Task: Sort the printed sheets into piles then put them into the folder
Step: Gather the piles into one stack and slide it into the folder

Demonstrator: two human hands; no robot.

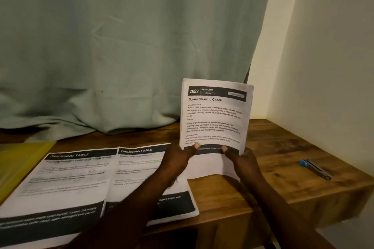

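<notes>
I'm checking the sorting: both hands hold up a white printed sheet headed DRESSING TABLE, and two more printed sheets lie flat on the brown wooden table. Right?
No. In the head view, the white printed sheet that the left hand and right hand hold up is headed BEDROOM, not DRESSING TABLE. As stated, two more printed sheets lie flat on the brown wooden table.
</notes>
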